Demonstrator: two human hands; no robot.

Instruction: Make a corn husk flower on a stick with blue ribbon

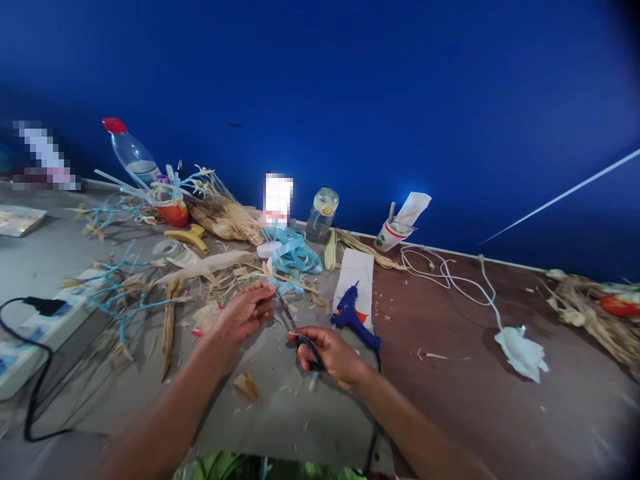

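Observation:
My right hand (327,357) is closed around the black handles of a pair of scissors (311,352), whose blades point up and left to the fingertips of my left hand (253,310). Those fingers are pinched on a small pale husk piece (267,269) with a bit of blue at its base. Just behind it lies a loose heap of light blue ribbon (295,252). Strips of dried husk (215,265) are scattered beyond my left hand. Right of the scissors, a blue glue gun (353,312) rests on a white card (357,267).
At the back stand a glass jar (323,217), a white cup (394,235) and a red-capped bottle (135,153). Blue-wrapped stems (123,303) spread beside a power strip (45,327) on the left. A white cable (450,270) and crumpled tissue (523,353) lie right.

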